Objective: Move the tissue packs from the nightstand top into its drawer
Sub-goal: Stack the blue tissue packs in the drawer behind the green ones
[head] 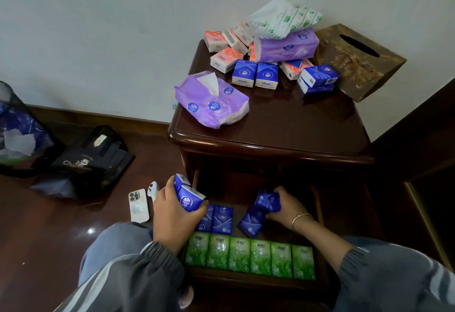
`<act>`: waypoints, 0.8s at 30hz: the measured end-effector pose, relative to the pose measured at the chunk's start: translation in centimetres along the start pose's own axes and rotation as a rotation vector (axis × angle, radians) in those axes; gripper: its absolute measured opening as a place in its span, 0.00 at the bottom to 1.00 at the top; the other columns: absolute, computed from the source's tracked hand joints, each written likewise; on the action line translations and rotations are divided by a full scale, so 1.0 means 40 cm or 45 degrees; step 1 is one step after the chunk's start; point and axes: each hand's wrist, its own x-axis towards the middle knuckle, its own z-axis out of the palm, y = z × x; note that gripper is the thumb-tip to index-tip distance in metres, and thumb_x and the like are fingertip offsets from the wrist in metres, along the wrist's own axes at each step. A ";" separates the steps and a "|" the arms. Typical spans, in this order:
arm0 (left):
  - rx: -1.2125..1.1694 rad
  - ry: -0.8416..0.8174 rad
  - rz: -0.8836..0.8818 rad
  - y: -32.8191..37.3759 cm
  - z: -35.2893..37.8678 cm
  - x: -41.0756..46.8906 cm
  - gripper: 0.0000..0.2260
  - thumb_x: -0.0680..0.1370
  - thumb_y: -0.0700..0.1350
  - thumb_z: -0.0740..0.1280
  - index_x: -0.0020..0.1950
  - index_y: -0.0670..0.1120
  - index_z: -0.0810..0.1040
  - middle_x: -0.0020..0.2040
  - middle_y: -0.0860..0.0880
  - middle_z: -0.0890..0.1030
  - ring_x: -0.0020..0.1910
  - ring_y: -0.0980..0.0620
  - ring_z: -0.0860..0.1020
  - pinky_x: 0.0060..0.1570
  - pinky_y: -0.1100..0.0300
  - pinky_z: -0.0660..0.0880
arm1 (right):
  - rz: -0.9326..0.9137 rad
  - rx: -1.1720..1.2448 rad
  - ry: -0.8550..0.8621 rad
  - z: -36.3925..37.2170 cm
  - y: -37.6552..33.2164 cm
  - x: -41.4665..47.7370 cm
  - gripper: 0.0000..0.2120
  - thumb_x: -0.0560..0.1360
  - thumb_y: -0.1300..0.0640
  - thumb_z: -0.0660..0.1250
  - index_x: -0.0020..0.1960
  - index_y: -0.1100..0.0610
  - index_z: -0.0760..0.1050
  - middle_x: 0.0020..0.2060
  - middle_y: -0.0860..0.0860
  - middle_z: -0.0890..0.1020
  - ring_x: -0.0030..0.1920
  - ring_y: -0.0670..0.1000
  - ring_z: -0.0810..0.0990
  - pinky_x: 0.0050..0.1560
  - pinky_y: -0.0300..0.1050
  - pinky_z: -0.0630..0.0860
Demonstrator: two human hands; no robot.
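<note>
Dark wood nightstand stands against a white wall, its drawer pulled open below, with bare room behind both hands. Left hand grips two blue packs over the drawer's left edge. Right hand clamps another blue pack inside. Green packs line the front; more packs lie above on top.
</note>
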 end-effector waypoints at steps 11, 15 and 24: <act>-0.068 -0.097 -0.029 0.012 0.009 0.005 0.43 0.64 0.55 0.77 0.73 0.45 0.62 0.65 0.45 0.72 0.63 0.47 0.71 0.63 0.53 0.69 | 0.423 0.702 -0.078 0.074 -0.025 -0.043 0.28 0.72 0.48 0.69 0.63 0.61 0.62 0.49 0.56 0.78 0.44 0.52 0.78 0.37 0.41 0.71; -0.084 -0.097 -0.036 0.016 0.001 0.004 0.42 0.64 0.54 0.77 0.73 0.45 0.63 0.65 0.44 0.72 0.64 0.47 0.71 0.63 0.54 0.69 | 0.259 0.595 -0.238 0.048 -0.016 -0.039 0.27 0.69 0.54 0.73 0.62 0.56 0.64 0.49 0.53 0.78 0.43 0.49 0.78 0.39 0.40 0.74; -0.099 -0.131 -0.039 0.026 -0.004 0.000 0.41 0.64 0.54 0.77 0.72 0.46 0.63 0.62 0.45 0.74 0.60 0.47 0.74 0.62 0.49 0.72 | -0.045 0.117 -0.460 -0.016 -0.014 0.012 0.34 0.61 0.63 0.78 0.62 0.52 0.68 0.56 0.51 0.75 0.51 0.48 0.75 0.44 0.35 0.74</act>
